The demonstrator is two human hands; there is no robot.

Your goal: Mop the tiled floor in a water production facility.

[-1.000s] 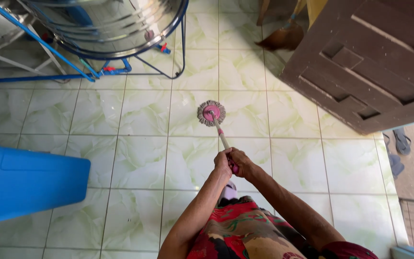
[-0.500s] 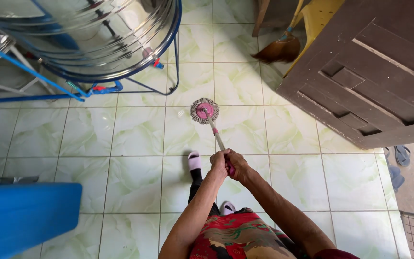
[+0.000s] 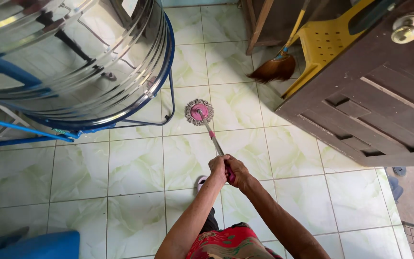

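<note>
1. Mop (image 3: 199,111): we see its round pink-and-grey head flat on the pale green tiled floor (image 3: 135,168), just beside the blue stand (image 3: 168,72) of a big steel tank (image 3: 68,57).
2. We see a dark wooden door (image 3: 370,105) at right, a broom (image 3: 276,67) beyond.
3. Our left hand (image 3: 218,168) and right hand (image 3: 238,171) are both closed tight on the mop's handle, touching.

mop grip (image 3: 228,173) hidden inside hands (image 3: 227,168)
</note>
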